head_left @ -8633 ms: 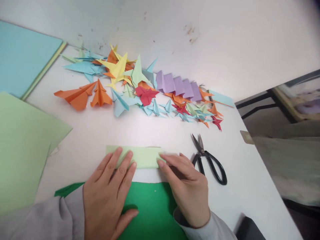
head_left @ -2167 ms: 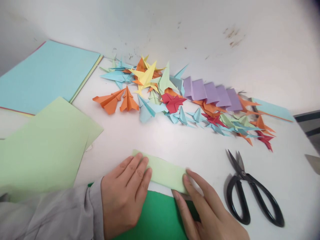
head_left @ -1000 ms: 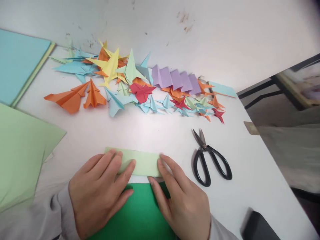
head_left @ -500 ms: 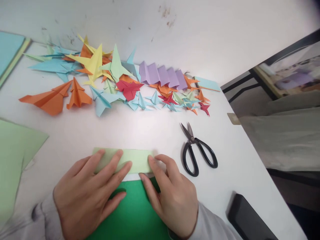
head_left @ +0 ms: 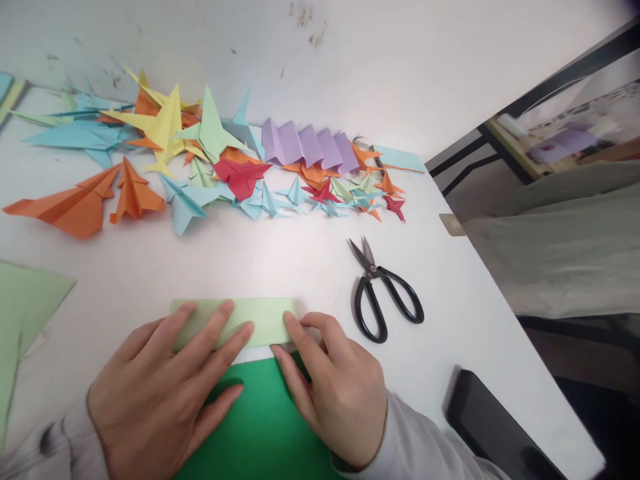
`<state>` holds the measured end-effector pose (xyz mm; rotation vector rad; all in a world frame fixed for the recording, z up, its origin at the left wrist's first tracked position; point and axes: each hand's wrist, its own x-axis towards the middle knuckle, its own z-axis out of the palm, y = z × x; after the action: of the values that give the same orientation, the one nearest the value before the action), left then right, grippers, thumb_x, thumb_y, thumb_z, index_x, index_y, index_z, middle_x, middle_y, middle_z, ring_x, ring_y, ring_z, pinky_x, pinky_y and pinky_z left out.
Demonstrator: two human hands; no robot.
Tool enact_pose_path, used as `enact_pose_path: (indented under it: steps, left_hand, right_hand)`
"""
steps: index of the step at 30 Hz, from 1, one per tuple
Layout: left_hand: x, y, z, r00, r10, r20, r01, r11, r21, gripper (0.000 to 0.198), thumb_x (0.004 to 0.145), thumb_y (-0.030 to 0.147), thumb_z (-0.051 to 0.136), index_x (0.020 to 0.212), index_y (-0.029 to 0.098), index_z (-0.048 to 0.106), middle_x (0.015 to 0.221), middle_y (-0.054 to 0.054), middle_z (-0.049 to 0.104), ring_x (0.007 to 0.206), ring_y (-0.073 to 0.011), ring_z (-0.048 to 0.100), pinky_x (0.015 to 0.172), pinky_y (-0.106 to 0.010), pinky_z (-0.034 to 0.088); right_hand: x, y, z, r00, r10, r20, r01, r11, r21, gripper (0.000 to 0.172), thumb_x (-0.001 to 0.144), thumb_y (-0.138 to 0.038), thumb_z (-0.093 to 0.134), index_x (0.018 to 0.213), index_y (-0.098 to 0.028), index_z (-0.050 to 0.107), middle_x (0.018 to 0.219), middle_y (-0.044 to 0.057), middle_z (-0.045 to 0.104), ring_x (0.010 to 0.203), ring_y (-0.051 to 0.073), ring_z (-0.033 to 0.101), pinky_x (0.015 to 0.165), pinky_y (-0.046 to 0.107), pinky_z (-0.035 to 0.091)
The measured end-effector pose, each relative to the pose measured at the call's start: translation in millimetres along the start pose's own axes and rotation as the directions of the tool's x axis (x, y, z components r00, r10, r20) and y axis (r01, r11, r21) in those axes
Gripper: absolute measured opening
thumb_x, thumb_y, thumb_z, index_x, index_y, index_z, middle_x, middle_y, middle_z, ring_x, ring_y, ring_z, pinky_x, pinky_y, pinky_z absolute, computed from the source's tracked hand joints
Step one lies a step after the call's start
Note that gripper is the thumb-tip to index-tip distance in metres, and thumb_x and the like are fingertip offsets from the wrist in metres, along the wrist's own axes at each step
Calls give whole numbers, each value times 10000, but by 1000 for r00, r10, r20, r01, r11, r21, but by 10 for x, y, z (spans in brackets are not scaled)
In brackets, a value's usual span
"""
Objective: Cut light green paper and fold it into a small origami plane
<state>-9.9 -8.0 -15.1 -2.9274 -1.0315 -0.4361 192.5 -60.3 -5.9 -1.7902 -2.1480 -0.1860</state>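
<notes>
Fingers (head_left: 220, 333) of the left hand (head_left: 150, 400) lie flat, spread across a folded pale-green strip (head_left: 260, 320). Its long axis runs left-right; the right hand (head_left: 335, 387) pins its right end, gripping nothing.

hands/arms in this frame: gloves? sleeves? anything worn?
Both hands bare, no gloves; no rings or watch show. The left hand and right hand each come out of a light grey long sleeve with a plain cuff at the wrist. No markings visible.
</notes>
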Motion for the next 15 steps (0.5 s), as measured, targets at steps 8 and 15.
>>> enact_pose_path:
  steps: [8, 15]
  left_hand:
    - [11, -79, -4, 995, 101, -23, -99, 992, 78, 489, 848, 423, 497, 1311, 266, 490, 1285, -53, 567, 1046, -332, 526, 764, -407, 374]
    - [-6, -48, -14, 998, 30, 56, -32, 999, 38, 469, 864, 398, 482, 1322, 293, 470, 1335, -51, 522, 1090, -346, 502, 817, -429, 360]
  right_hand:
    - [-5, -4, 8, 999, 11, -30, -10, 1000, 22, 263, 864, -276, 554, 1032, -99, 651, 867, 87, 654, 556, 109, 569, 470, 239, 435]
    - [-20, 7, 32, 998, 22, -61, -18, 998, 62, 241, 851, -275, 586, 1001, -102, 664, 835, 82, 657, 553, 113, 572, 468, 241, 425]
